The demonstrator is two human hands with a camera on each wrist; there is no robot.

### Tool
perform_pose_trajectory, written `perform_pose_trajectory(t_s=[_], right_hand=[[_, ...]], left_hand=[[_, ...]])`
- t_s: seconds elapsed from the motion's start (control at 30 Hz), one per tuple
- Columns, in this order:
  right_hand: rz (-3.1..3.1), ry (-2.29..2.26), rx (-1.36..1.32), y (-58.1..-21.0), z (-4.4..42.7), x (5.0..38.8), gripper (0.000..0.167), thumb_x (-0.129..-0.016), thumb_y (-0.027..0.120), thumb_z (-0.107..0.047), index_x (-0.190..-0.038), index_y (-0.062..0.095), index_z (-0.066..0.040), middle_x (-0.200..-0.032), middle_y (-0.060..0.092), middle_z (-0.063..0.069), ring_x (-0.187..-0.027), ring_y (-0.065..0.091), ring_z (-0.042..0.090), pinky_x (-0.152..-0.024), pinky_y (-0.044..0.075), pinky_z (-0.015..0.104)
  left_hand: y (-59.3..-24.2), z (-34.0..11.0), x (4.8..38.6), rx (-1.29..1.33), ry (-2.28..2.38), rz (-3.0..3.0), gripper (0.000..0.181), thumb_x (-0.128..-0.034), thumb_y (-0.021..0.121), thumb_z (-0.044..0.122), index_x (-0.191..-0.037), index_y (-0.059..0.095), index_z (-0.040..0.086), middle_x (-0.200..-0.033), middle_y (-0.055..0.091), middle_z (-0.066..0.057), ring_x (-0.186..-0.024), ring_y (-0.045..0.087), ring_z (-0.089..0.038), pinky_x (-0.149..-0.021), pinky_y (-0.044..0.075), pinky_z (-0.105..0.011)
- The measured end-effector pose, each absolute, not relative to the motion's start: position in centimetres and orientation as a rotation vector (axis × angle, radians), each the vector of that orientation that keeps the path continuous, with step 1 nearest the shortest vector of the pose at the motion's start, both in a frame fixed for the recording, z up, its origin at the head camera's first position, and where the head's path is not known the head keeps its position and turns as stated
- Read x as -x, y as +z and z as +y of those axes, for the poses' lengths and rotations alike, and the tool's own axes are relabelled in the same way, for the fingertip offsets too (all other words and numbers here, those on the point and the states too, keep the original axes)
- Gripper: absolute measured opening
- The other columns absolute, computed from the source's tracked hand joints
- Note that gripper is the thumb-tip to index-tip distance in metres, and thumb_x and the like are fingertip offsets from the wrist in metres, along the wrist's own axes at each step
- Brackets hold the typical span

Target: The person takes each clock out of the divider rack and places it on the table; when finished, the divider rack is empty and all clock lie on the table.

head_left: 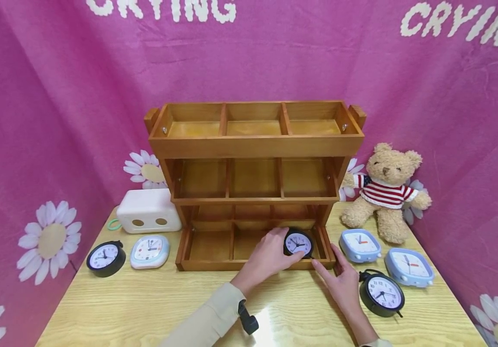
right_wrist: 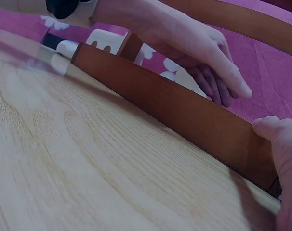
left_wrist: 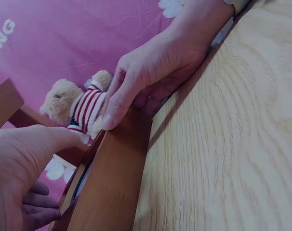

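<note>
A three-tier wooden shelf stands on the table, split into compartments. In the bottom tier's right compartment sits a round black alarm clock, its white dial facing up. My left hand is over the clock's left side, fingers at its top edge and thumb near its lower edge. The right wrist view shows that hand above the front board with a straight thumb and nothing visible in its grasp. My right hand grips the tier's front right corner, thumb on the rim and fingers along the outer side.
Right of the shelf are two blue clocks, a black alarm clock and a teddy bear. To the left are a white box, a white-faced clock and another black clock.
</note>
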State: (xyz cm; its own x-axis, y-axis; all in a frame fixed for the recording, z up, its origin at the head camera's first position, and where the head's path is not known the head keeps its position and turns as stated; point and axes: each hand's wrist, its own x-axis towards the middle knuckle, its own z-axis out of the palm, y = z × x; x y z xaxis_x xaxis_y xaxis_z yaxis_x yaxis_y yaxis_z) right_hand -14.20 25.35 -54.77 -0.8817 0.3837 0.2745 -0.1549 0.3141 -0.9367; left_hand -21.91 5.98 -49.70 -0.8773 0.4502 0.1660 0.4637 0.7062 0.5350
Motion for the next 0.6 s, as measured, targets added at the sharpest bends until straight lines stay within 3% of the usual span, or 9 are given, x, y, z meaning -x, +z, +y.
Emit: perform_pose_trajectory(t_s=[0.1, 0.23, 0.47, 0.53, 0.6], right_hand=[[-2.144, 1.585, 0.209, -55.7, 25.7, 14.5, 0.069, -0.085, 0.085, 0.0, -0.147, 0.055, 0.006, -0.145, 0.057, 0.028, -0.131, 0.055, 0.037, -0.097, 0.045, 0.008], [-2.156, 1.574, 0.218, -56.9, 26.3, 14.9, 0.07, -0.085, 0.086, -0.004, -0.148, 0.055, 0.003, -0.146, 0.058, 0.025, -0.131, 0.056, 0.03, -0.096, 0.044, 0.006], [-2.101, 1.619, 0.194, -57.1, 26.3, 15.1, 0.07, -0.084, 0.086, 0.001, -0.146, 0.055, 0.006, -0.142, 0.059, 0.029, -0.119, 0.057, -0.007, -0.098, 0.046, 0.008], [-2.096, 1.627, 0.188, -57.1, 26.3, 15.0, 0.069, -0.084, 0.085, 0.001, -0.147, 0.055, 0.006, -0.142, 0.059, 0.029, -0.118, 0.057, -0.008, -0.098, 0.046, 0.009], [-2.093, 1.636, 0.176, -57.0, 26.3, 15.0, 0.069, -0.085, 0.085, 0.001, -0.147, 0.055, 0.005, -0.142, 0.058, 0.029, -0.123, 0.058, 0.0, -0.098, 0.046, 0.009]], left_hand=[[-49.8, 6.9, 22.1, 0.777, -0.81, -2.915, 0.08, -0.0891, 0.078, 0.056, -0.144, 0.058, 0.001, -0.137, 0.064, -0.012, -0.114, 0.067, -0.022, -0.092, 0.06, -0.032], [-49.9, 8.3, 22.4, 0.764, -0.654, -2.952, 0.076, -0.0854, 0.079, 0.06, -0.128, 0.065, -0.001, -0.119, 0.066, -0.012, -0.102, 0.068, -0.022, -0.083, 0.061, -0.031], [-49.1, 10.4, 22.8, 0.609, -0.628, -3.017, 0.061, -0.075, 0.089, 0.059, -0.097, 0.075, 0.004, -0.099, 0.066, -0.01, -0.085, 0.069, -0.022, -0.061, 0.057, -0.029], [-48.7, 10.7, 22.9, 0.585, -0.603, -3.049, 0.059, -0.0738, 0.09, 0.059, -0.093, 0.075, 0.005, -0.096, 0.066, -0.009, -0.081, 0.068, -0.022, -0.057, 0.055, -0.028], [-48.5, 10.9, 23.0, 0.569, -0.567, -3.073, 0.059, -0.073, 0.09, 0.059, -0.092, 0.074, 0.006, -0.093, 0.066, -0.008, -0.077, 0.067, -0.021, -0.054, 0.052, -0.028]])
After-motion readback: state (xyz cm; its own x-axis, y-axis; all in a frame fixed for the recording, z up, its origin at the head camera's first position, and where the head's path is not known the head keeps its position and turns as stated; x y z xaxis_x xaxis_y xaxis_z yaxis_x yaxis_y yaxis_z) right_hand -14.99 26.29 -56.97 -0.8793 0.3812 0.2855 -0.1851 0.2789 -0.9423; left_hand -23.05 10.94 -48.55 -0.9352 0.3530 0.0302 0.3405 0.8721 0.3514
